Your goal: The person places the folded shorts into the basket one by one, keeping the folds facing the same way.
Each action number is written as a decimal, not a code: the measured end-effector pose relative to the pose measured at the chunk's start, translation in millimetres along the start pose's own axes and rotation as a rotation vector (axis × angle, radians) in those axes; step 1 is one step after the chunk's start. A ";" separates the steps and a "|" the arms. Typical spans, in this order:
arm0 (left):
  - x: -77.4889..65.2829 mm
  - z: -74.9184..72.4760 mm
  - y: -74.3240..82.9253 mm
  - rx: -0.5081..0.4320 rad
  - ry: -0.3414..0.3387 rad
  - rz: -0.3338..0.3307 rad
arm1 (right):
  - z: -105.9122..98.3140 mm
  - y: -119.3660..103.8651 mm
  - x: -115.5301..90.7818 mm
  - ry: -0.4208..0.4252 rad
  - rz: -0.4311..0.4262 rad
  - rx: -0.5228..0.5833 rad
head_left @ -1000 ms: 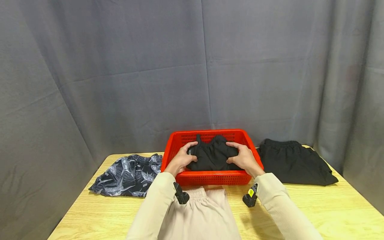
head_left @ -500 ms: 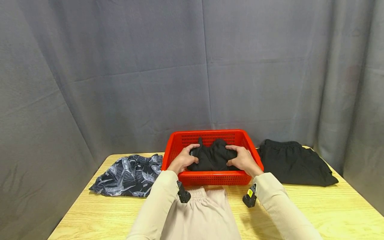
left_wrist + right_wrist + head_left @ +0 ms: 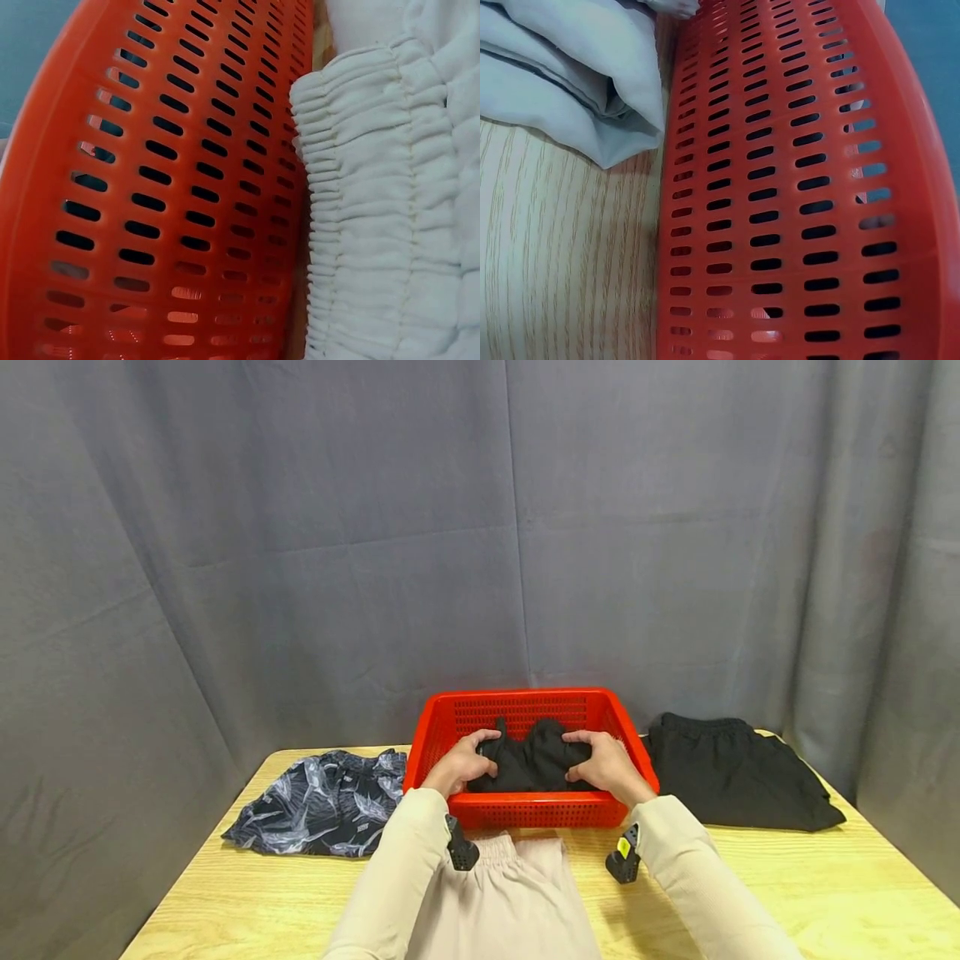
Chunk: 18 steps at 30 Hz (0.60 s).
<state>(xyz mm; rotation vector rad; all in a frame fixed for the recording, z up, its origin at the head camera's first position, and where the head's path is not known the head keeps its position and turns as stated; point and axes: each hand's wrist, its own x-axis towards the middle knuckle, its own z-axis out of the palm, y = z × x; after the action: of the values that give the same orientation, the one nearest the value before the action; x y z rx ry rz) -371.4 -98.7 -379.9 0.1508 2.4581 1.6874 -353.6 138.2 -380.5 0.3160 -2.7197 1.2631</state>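
Observation:
A bunched black garment (image 3: 534, 764) lies low inside the red plastic basket (image 3: 540, 810), its upper edge uneven. At its left end my left hand (image 3: 461, 764) grips it, thumb in front and fingers behind. My right hand (image 3: 606, 764) grips the right end the same way. Both wrists pass over the basket's front rim. In the left wrist view the slotted basket wall (image 3: 172, 150) hides the hand. The right wrist view likewise shows the outer basket wall (image 3: 780, 195), with dark cloth behind its slots.
Beige elastic-waist pants (image 3: 502, 902) lie on the wooden table (image 3: 247, 910) before the basket. Black-and-grey patterned shorts (image 3: 322, 802) lie to its left, and a flat black elastic-waist garment (image 3: 738, 777) to its right. A grey curtain (image 3: 360, 543) hangs behind.
Both hands have lowered slightly with the black garment, which sits deeper in the basket. The left hand has shifted a little to the right. The other clothes stay put.

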 end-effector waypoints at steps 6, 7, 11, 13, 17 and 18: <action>-0.8 0.6 -0.7 0.033 0.002 -0.005 | 0.2 -1.3 -1.4 0.015 -0.008 -0.027; -0.9 0.6 -0.6 0.046 0.007 -0.004 | 0.0 -1.7 -1.5 0.016 -0.008 -0.030; -0.6 0.4 -0.5 0.078 0.023 -0.001 | -0.1 -2.3 -1.5 0.019 -0.021 -0.049; -0.7 0.6 -0.3 0.086 0.026 -0.002 | 0.2 -2.2 -1.4 0.021 -0.033 -0.061; -1.7 0.9 -0.3 0.104 0.024 -0.001 | 1.1 -0.8 -0.5 0.028 -0.058 -0.113; -2.1 1.0 -0.4 0.114 0.025 -0.001 | 1.4 -0.6 -0.5 0.029 -0.061 -0.127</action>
<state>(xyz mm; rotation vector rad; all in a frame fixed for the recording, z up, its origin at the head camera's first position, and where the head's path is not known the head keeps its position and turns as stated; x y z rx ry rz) -369.1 -98.3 -380.5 0.1427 2.5723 1.5588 -353.0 136.8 -381.0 0.3603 -2.7280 1.0657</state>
